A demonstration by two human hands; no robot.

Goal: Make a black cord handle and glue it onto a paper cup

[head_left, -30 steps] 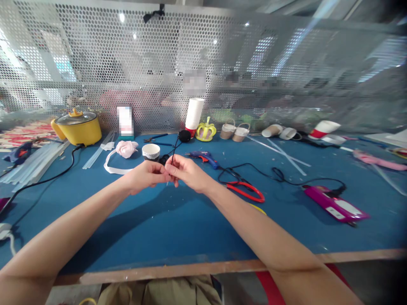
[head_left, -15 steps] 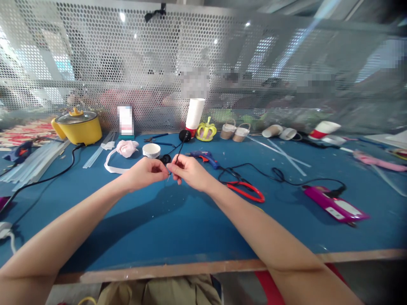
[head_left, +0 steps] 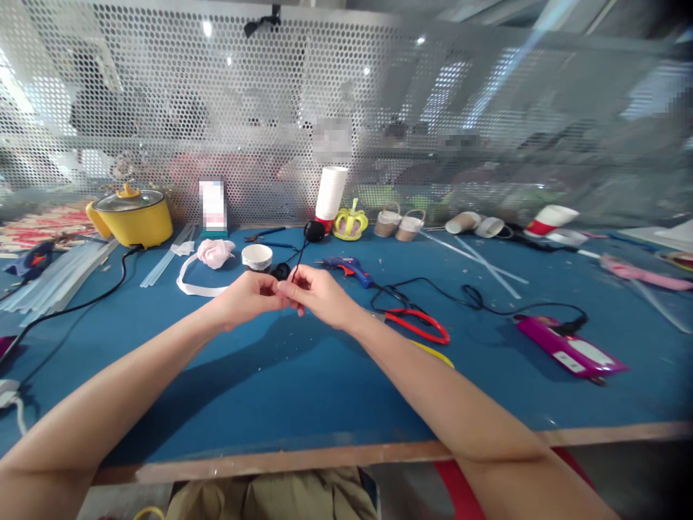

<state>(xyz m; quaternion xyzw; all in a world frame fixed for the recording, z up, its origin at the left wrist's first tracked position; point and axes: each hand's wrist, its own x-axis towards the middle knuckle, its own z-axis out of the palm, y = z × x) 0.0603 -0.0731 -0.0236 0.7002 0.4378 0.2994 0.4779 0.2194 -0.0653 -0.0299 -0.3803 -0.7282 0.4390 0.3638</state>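
Over the middle of the blue table, my left hand [head_left: 252, 297] and my right hand [head_left: 317, 292] meet at the fingertips. A thin black stem [head_left: 299, 258] with a round black head [head_left: 314, 231] rises out of my right hand's pinch. The left fingers are closed at its lower end; what they grip is hidden. Just behind my hands lie a small black coil [head_left: 281, 271] and a white cup [head_left: 256, 256]. A blue glue gun [head_left: 346, 267] rests beyond my right hand, with red-handled pliers [head_left: 419, 326] partly behind the right forearm.
Left: a pink ribbon rose [head_left: 214, 253] with a white strip, a yellow pot [head_left: 135, 220] and clear glue sticks [head_left: 70, 271]. Back: stacked paper cups [head_left: 331, 191], a yellow crown [head_left: 350, 222] and small baskets [head_left: 410, 227]. Right: a purple power strip [head_left: 568, 347]. Black cords cross the table.
My hands have come together, with the left fingers now touching the right. The stem's lower tip, visible between them before, is now covered. A yellow handle shows more beside the right forearm.
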